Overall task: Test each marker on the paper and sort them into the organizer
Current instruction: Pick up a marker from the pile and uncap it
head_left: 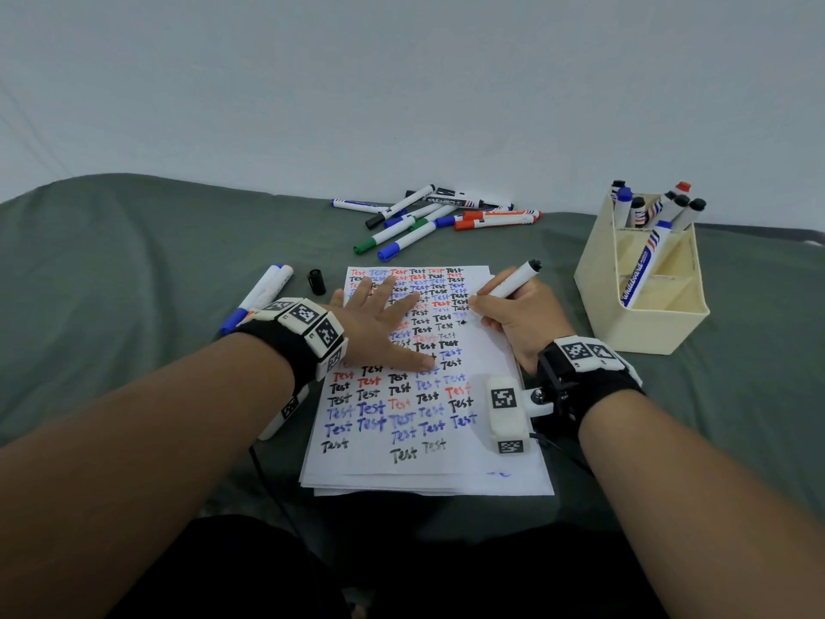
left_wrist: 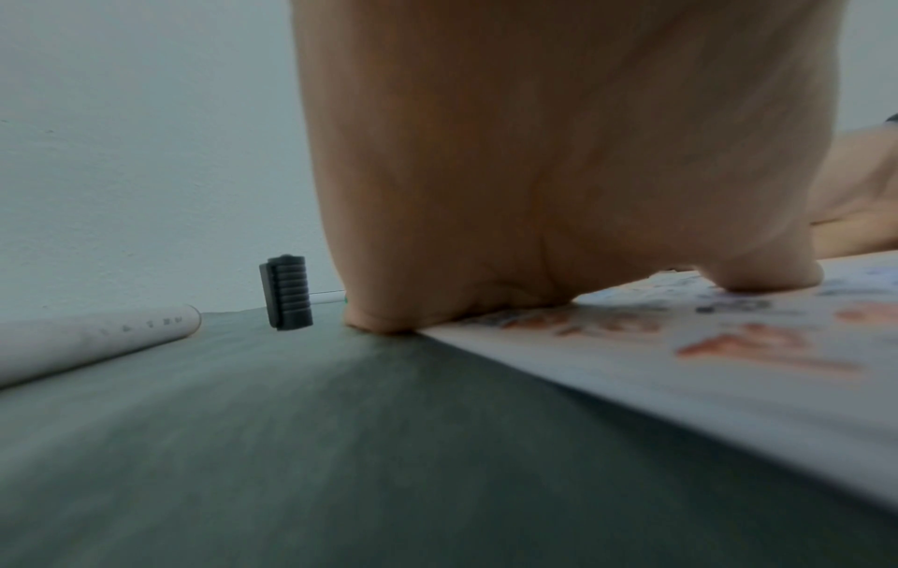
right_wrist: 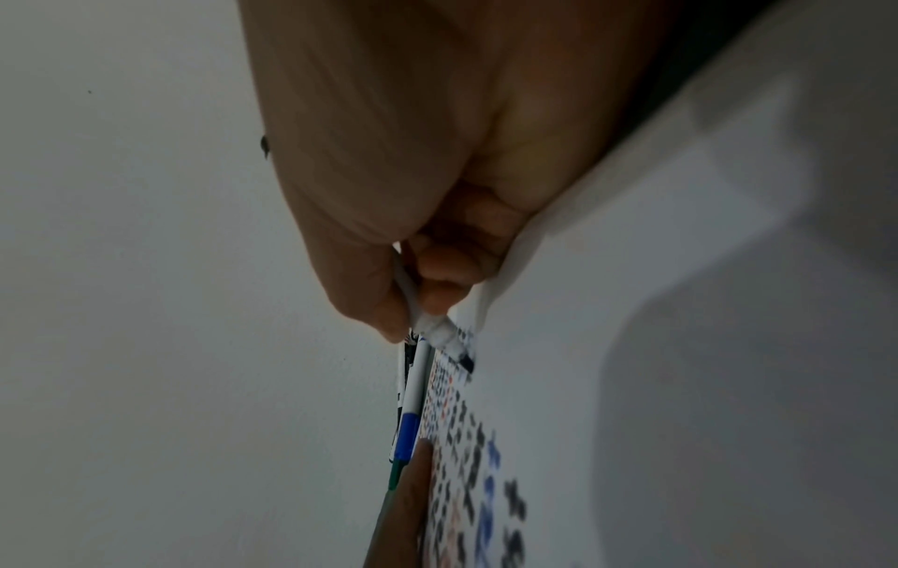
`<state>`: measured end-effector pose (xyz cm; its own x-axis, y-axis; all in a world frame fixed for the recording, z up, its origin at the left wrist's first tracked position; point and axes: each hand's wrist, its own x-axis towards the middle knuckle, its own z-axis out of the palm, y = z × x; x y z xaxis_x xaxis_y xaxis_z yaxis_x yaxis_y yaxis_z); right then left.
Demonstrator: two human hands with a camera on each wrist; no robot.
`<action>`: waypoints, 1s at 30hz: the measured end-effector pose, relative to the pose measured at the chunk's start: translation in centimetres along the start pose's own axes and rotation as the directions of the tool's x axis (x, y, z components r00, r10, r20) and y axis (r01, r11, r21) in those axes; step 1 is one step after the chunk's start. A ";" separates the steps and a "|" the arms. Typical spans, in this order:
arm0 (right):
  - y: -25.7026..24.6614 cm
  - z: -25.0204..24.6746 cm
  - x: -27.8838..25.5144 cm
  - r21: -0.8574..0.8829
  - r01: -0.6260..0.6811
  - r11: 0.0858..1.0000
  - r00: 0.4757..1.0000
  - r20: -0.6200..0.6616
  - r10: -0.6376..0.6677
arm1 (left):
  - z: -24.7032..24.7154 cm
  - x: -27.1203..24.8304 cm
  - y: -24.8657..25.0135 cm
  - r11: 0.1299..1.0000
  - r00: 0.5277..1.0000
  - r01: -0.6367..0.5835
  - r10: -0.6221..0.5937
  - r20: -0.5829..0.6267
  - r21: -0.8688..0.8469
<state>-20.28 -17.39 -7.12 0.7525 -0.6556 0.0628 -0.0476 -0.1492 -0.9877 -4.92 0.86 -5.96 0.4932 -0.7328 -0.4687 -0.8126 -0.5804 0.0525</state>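
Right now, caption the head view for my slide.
Right hand writes with black marker while left hand flattens the paper.

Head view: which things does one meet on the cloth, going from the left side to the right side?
Two capped markers → black cap → left hand → right hand holding a marker → organizer.

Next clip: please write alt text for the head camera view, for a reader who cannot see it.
The right hand writes with a black marker on paper covered in "Test" words, while the left hand presses it flat. Loose markers, a cap and a cream organizer lie beyond.
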 end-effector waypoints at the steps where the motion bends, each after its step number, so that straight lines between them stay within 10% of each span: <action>1: 0.0 0.0 0.0 -0.006 0.001 1.000 1.000 0.005 -0.001 | 0.0 0.0 0.0 1.000 1.000 0.000 0.000 -0.001 0.001; 30: 0.6 -0.3 0.5 0.047 -0.020 0.999 0.997 -0.069 0.023 | -0.3 -0.6 0.3 1.000 1.000 -0.004 0.004 0.014 -0.017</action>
<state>-20.12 -18.07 -7.64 0.7044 -0.7081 0.0497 -0.0313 -0.1009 -0.9944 -5.34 1.03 -5.43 0.4852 -0.7304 -0.4807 -0.8093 -0.5833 0.0695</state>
